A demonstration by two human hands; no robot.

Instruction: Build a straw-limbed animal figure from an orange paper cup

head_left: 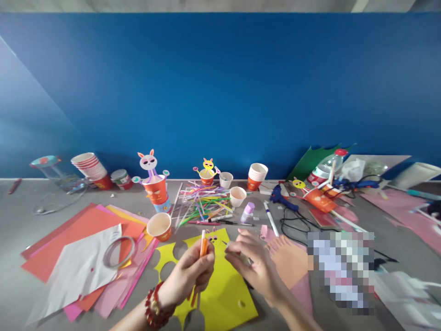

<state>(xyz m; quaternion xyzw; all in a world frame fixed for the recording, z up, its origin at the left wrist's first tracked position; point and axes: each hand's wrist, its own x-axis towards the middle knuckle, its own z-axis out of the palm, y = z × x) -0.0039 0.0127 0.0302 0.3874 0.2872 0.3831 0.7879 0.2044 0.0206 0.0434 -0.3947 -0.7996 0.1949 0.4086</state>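
My left hand (195, 269), with a red bead bracelet on its wrist, is closed around a few thin orange and white strips (204, 246). Their lower ends stick out beneath the fist. To its right, my right hand (255, 264) has thumb and forefinger brought together; what lies between them, if anything, is too small to make out. Both hands are above a yellow sheet (230, 294) with round holes cut from it. Just beyond them lies a yellow animal face (214, 238) with pink ears, partly hidden by my left hand.
Behind the hands lies a pile of coloured strips (206, 202). A paper cup (159, 226) stands left, beside coloured sheets (62, 243) and a tape roll (119, 252). Cup figures (156, 188) stand at the back. On the right are a blue glue gun (283, 198), its cable and a bottle (325, 168).
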